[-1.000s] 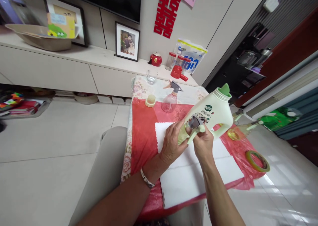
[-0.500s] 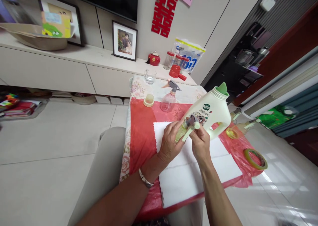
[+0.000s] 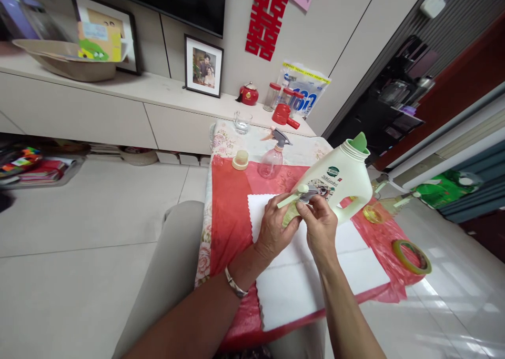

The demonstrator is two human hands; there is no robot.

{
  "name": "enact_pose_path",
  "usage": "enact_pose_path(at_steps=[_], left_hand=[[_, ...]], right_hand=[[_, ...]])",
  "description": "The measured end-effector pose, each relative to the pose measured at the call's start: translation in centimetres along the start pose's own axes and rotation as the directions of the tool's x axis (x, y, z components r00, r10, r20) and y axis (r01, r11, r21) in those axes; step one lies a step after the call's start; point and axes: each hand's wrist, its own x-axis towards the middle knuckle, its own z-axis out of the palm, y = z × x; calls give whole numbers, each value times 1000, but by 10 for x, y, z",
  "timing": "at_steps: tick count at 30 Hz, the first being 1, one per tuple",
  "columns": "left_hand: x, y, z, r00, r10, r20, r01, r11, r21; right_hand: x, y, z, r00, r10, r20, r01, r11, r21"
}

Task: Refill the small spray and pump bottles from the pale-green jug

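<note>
My left hand [image 3: 274, 226] is wrapped round the body of a small clear spray bottle [image 3: 290, 215] with yellowish liquid, held above a white cloth [image 3: 300, 275]. My right hand [image 3: 321, 225] pinches the bottle's grey and pale green trigger head [image 3: 302, 193], whose green lever points left. Just behind them stands a large white detergent jug [image 3: 339, 182] with a green spout and no cap.
A red cover [image 3: 231, 211] lies on the small floral-clothed table. On it stand an empty spray bottle [image 3: 272, 159], a yellow cap [image 3: 240, 160], a glass [image 3: 241, 121], another spray bottle [image 3: 381, 203] lying at the right, and a tape roll [image 3: 410, 255]. A low cabinet [image 3: 118, 106] runs behind.
The trigger head has turned in my right hand: its green lever pointed down and left before and now points left. My left hand keeps its hold on the bottle.
</note>
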Motion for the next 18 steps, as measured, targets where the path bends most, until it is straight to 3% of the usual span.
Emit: enact_pose_path(at_steps=[5,12,18], left_hand=[[1,1,-1,1000,-5,7,5,1000,5],[5,7,-6,999,-3,40,4,1000,-20],[5,7,-6,999,-15,47,16,1000,-24]], right_hand=[[-2,2,-1,999,-14,31,14,1000,12],[1,6,3,999,7,-44,-4,998,64],[-1,7,0,1000,11,7,-12,997,76]])
